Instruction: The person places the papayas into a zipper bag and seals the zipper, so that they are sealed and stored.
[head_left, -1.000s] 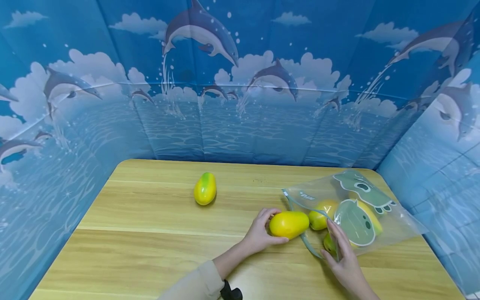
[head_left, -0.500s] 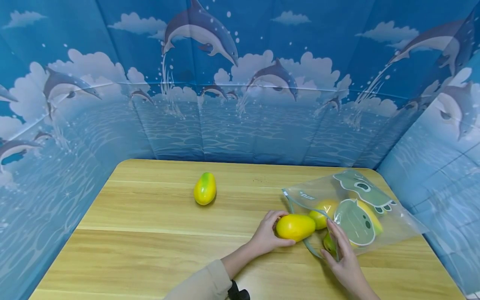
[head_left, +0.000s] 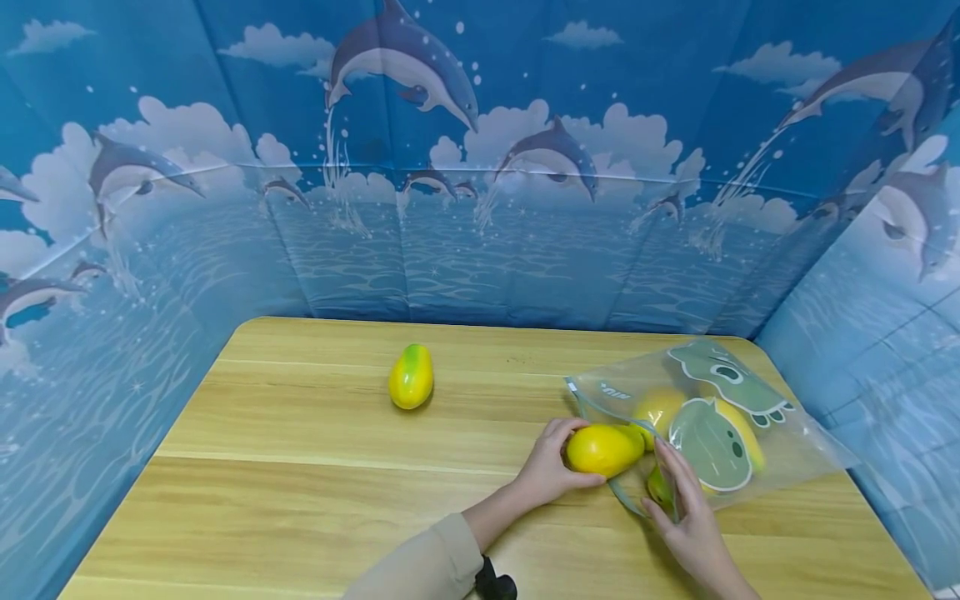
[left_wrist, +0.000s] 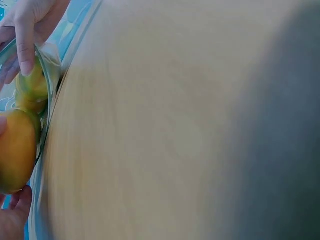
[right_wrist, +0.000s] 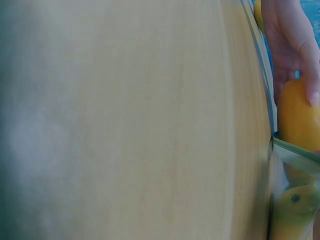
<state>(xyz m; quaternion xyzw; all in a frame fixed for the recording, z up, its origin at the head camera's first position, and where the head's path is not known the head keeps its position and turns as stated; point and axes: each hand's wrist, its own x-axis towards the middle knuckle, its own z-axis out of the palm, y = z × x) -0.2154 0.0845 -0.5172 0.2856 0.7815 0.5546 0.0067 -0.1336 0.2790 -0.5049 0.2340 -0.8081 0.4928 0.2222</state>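
Note:
My left hand (head_left: 553, 467) grips a yellow papaya (head_left: 604, 450) around its wide end. The papaya's narrow end is inside the mouth of a clear zip bag (head_left: 795, 454) with green cartoon print. My right hand (head_left: 692, 525) holds the bag's near rim, keeping the mouth apart. Several yellow-green papayas lie in the bag, one (head_left: 660, 486) close to the right fingers. In the left wrist view, the held papaya (left_wrist: 17, 150) almost touches the ones inside. The right wrist view has the papaya (right_wrist: 299, 117) just above the bag's rim (right_wrist: 297, 149).
Another yellow papaya with a green streak (head_left: 411, 377) lies alone on the wooden table (head_left: 300, 500), toward the back left. A blue dolphin-print curtain (head_left: 480, 250) surrounds the back and sides of the table.
My left hand has moved right, carrying the papaya from the bag's mouth edge partly into it. A papaya within the bag has shifted slightly right. My right hand stays put.

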